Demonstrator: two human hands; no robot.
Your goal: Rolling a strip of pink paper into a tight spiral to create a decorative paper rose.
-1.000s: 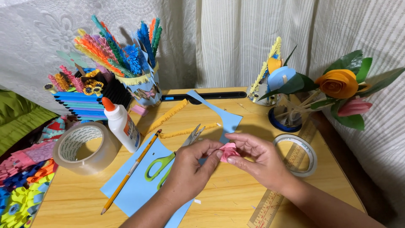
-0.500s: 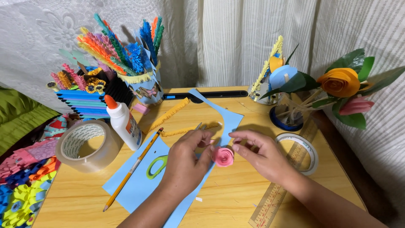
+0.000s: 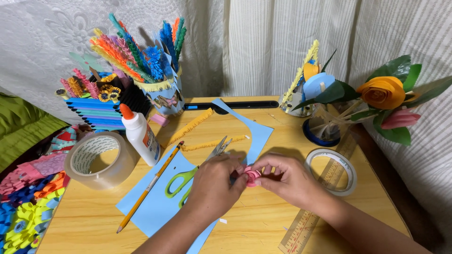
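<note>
A small pink rolled paper flower [image 3: 252, 175] is pinched between the fingertips of both hands just above the wooden table [image 3: 263, 221]. My left hand [image 3: 214, 186] grips it from the left, over a sheet of light blue paper [image 3: 155, 207]. From the right, my right hand [image 3: 287, 181] holds the same roll. Green-handled scissors [image 3: 181, 181] lie on the blue paper, partly hidden under my left hand. A yellow pencil [image 3: 149, 187] lies beside them.
A white glue bottle with an orange cap [image 3: 140, 135] and a big clear tape roll [image 3: 96, 160] stand at left. A smaller tape roll [image 3: 332, 170], a wooden ruler [image 3: 301, 230] and a jar of paper flowers [image 3: 329, 117] sit right. Paper-craft holders [image 3: 160, 89] line the back.
Both hands have drawn closer together around the pink roll and lowered slightly toward the table. The other items have stayed in place.
</note>
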